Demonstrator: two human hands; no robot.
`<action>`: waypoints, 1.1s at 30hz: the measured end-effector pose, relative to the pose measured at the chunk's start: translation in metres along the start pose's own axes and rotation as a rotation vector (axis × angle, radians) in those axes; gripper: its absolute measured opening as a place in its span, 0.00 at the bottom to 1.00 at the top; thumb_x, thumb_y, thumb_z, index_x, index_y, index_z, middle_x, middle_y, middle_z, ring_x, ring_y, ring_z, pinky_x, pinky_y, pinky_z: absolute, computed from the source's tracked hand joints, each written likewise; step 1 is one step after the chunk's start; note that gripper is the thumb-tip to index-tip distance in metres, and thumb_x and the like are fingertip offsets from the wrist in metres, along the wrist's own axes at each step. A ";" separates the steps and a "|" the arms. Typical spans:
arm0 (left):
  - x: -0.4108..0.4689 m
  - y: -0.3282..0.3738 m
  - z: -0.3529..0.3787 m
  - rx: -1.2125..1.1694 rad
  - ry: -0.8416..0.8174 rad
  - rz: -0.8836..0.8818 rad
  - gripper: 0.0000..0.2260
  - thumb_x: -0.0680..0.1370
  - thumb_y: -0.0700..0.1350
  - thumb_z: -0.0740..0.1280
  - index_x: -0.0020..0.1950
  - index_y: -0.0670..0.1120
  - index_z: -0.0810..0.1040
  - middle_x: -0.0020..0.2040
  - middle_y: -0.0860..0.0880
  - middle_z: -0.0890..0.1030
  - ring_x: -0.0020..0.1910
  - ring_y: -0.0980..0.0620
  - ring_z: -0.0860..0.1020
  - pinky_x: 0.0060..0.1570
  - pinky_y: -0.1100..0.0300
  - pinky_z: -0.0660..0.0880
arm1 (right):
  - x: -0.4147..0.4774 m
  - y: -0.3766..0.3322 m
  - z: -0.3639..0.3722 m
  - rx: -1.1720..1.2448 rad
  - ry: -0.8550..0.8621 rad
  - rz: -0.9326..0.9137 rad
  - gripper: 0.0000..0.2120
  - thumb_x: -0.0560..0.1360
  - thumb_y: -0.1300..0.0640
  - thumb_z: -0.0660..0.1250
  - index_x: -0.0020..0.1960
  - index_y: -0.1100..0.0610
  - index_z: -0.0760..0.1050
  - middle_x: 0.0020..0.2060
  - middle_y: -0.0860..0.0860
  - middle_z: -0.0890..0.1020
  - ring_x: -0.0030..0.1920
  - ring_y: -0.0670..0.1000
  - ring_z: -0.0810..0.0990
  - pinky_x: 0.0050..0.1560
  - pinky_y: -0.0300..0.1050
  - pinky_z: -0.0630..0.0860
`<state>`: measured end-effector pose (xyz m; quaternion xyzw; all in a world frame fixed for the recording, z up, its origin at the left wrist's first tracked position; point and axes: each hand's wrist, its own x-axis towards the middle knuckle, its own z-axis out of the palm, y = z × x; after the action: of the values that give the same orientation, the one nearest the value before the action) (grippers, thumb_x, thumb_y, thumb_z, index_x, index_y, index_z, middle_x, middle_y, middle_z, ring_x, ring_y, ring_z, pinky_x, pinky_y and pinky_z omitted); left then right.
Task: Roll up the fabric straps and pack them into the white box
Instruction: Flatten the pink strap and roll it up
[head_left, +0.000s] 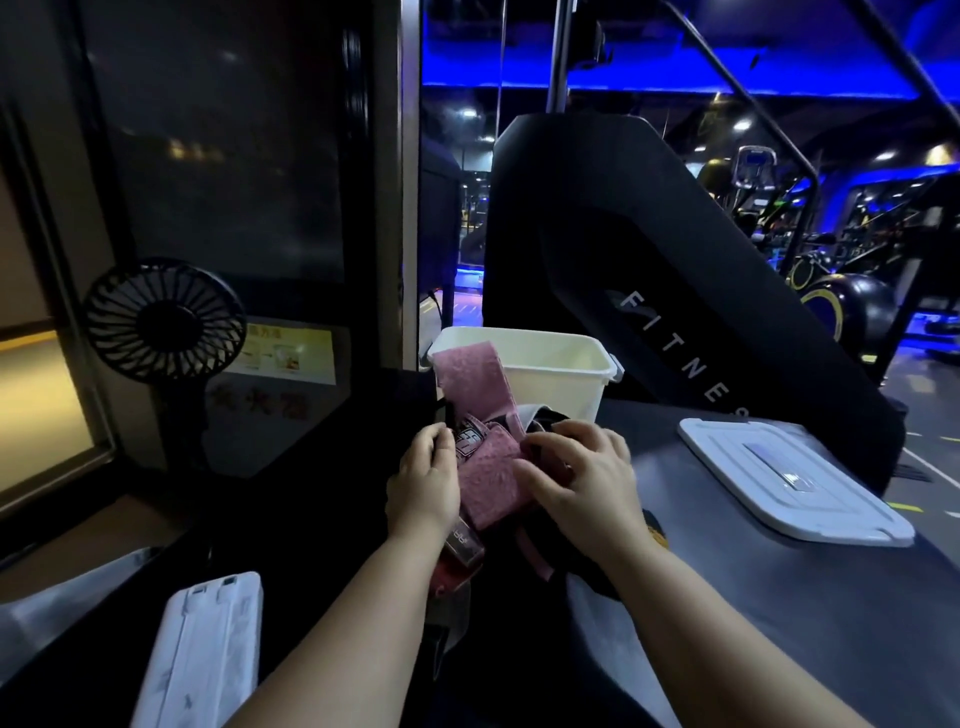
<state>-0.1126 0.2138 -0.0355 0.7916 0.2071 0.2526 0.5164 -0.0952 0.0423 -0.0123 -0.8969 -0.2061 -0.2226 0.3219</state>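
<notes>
A pink fabric strap (488, 478) lies between my hands on the dark counter, and its far end runs up over the rim of the white box (561, 371). My left hand (423, 483) pinches the strap's left edge beside a printed label. My right hand (582, 478) presses on its right side, fingers curled over the fabric. More straps, dark red and black (462, 556), lie heaped under and behind my wrists. The inside of the box is mostly hidden.
The box's white lid (795, 478) lies flat on the grey counter to the right. A black desk fan (166, 322) stands at the left. A white flat object (202, 649) sits near left. A black fitness machine (675, 322) rises behind the box.
</notes>
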 end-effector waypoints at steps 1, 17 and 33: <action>-0.001 0.002 -0.002 0.080 0.011 0.019 0.16 0.82 0.55 0.55 0.66 0.54 0.74 0.69 0.51 0.73 0.68 0.46 0.68 0.68 0.55 0.61 | 0.001 -0.004 0.000 -0.055 -0.046 0.004 0.28 0.67 0.27 0.60 0.61 0.38 0.77 0.62 0.42 0.72 0.66 0.48 0.61 0.68 0.51 0.63; -0.017 0.013 -0.008 0.340 0.011 0.174 0.22 0.79 0.59 0.61 0.72 0.57 0.69 0.69 0.49 0.71 0.69 0.44 0.66 0.65 0.54 0.64 | -0.001 -0.013 -0.004 0.076 -0.019 0.107 0.15 0.68 0.40 0.73 0.44 0.50 0.79 0.58 0.45 0.73 0.65 0.51 0.63 0.66 0.51 0.64; -0.055 0.064 0.010 -0.225 -0.126 0.189 0.14 0.79 0.54 0.65 0.60 0.50 0.73 0.52 0.49 0.80 0.54 0.47 0.77 0.57 0.52 0.73 | -0.020 0.009 -0.071 1.081 0.134 0.418 0.03 0.77 0.57 0.69 0.49 0.50 0.78 0.45 0.52 0.80 0.40 0.50 0.79 0.35 0.45 0.76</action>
<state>-0.1458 0.1499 0.0099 0.7589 0.0694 0.2713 0.5879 -0.1263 -0.0158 0.0218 -0.6107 -0.0884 -0.0738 0.7834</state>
